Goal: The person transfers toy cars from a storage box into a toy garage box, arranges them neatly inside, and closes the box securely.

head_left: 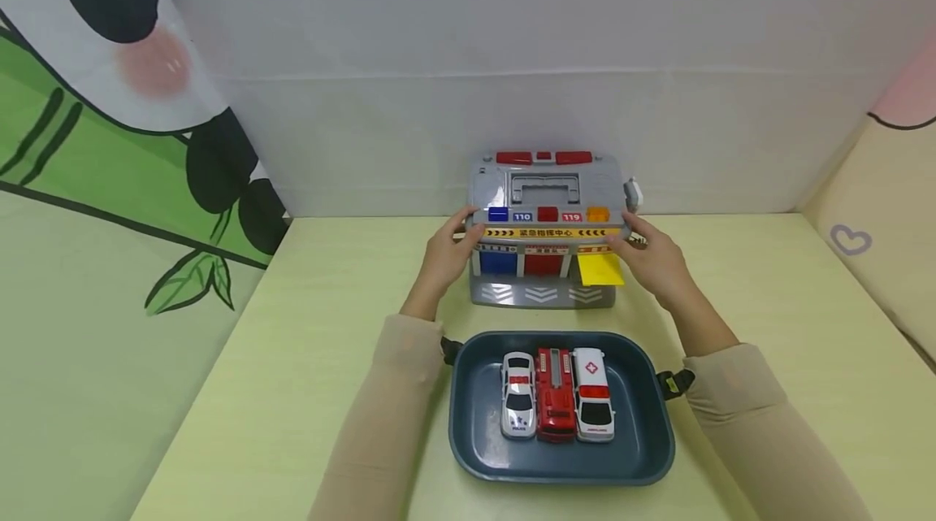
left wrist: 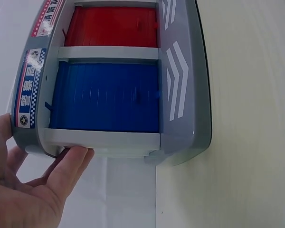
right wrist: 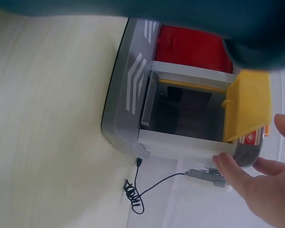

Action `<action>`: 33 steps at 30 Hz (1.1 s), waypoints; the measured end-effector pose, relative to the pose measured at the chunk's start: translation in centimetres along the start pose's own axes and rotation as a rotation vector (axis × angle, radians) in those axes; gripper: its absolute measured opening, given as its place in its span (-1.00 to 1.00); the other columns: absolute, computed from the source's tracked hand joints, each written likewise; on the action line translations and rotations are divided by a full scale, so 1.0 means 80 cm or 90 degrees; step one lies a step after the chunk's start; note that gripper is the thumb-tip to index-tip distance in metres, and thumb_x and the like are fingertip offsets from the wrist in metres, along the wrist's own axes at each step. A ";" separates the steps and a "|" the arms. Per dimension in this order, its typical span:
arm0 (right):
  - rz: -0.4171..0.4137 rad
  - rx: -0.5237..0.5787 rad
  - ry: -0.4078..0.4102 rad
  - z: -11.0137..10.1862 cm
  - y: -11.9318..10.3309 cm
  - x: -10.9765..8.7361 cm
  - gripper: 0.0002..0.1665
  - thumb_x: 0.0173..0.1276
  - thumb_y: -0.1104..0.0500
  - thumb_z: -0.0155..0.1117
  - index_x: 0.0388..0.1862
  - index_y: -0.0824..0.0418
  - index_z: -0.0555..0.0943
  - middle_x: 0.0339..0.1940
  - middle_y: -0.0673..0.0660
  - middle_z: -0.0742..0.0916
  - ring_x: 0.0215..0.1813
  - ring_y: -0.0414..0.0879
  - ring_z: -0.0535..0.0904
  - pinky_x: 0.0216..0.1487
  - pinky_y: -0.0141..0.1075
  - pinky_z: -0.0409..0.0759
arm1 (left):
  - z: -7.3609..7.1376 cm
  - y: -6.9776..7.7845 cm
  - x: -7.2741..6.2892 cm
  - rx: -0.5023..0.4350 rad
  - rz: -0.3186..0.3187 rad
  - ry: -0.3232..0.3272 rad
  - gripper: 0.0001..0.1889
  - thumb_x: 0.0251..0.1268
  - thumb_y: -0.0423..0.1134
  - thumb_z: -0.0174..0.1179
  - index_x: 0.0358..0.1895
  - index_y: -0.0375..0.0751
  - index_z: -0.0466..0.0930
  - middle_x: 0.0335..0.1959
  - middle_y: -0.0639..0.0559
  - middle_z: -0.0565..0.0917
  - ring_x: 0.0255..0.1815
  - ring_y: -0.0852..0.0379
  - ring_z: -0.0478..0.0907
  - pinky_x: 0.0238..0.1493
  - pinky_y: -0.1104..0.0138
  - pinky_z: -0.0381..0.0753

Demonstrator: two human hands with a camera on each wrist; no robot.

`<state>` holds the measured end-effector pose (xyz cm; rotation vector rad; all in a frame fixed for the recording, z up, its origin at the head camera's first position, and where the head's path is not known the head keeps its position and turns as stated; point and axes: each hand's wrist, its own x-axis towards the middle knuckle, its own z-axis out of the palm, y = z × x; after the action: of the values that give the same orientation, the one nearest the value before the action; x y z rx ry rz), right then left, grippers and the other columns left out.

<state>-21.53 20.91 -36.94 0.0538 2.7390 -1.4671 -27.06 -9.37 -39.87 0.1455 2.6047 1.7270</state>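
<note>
A grey toy rescue station (head_left: 541, 293) stands on the table with red lights and a folded handle on its roof. My left hand (head_left: 449, 254) grips its left upper edge; in the left wrist view the fingers (left wrist: 69, 171) lie along the side by the blue door (left wrist: 107, 97). On the opposite edge, my right hand (head_left: 654, 261) holds the upper corner. The yellow door (right wrist: 249, 107) is swung up, showing the dark bay (right wrist: 180, 114) behind it. The red door (head_left: 543, 264) in the middle and the blue one are down.
A dark blue tray (head_left: 643, 456) sits in front, holding a toy police car (head_left: 518, 415), a red fire truck (head_left: 556, 403) and a toy ambulance (head_left: 591, 371) side by side. A handset (right wrist: 204, 176) with a coiled black cord (right wrist: 132, 192) hangs at the station's right side. A white wall (head_left: 351, 139) rises behind.
</note>
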 end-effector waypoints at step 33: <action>-0.069 -0.027 -0.105 -0.035 0.006 -0.096 -0.29 0.52 -0.02 0.11 0.50 0.26 0.20 0.31 0.34 0.48 0.28 0.26 0.42 0.17 0.19 0.42 | 0.000 -0.006 0.001 0.024 0.015 -0.016 -0.42 0.45 0.16 0.02 0.46 0.12 0.28 0.32 -0.18 0.42 0.18 -0.09 0.51 0.06 0.09 0.56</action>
<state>-13.85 23.41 -35.40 -0.2103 2.6769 -1.3680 -27.21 -9.57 -40.27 0.1978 2.6293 1.6728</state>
